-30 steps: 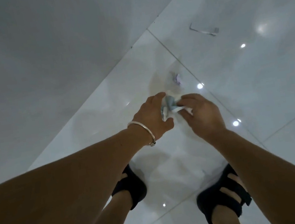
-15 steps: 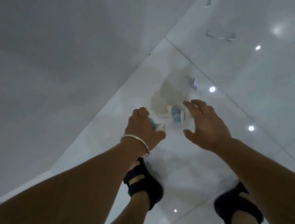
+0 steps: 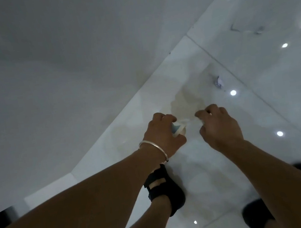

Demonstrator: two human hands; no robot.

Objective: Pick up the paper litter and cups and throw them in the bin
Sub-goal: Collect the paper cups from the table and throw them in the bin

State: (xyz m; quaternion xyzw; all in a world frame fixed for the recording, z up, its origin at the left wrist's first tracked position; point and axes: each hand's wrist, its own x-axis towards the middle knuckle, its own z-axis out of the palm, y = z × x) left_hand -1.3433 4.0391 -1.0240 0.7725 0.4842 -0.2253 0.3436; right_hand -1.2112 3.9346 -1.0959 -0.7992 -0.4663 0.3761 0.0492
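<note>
Floor (image 3: 259, 98) of glossy white tile takes the right and bottom of the view and meets a plain wall (image 3: 43, 71) that runs from seven o'clock up to one o'clock. The person stands bent over the floor with both arms stretched down, which suits litter lying this low.

A pale brownish stain (image 3: 184, 99) spreads on the tile at twelve o'clock from the two hands, probably a spill from a cup. A black sandal (image 3: 164, 191) stands at six o'clock below the left wrist.

The left hand (image 3: 163, 133) is curled round a small white and blue cup (image 3: 178, 128), whose rim pokes out toward three o'clock. This looks like a carrying grip that leaves the other hand free to gather. The right hand (image 3: 219, 125) hangs just beside it, knuckles up and fingers bent down. A sliver of white shows at its thumb, but I cannot tell whether it holds anything.

A crumpled paper scrap (image 3: 218, 83) lies on the floor at twelve o'clock from the right hand, apart from it and not yet picked up. A thin bangle (image 3: 153, 148) circles the left wrist. No bin is in view.
</note>
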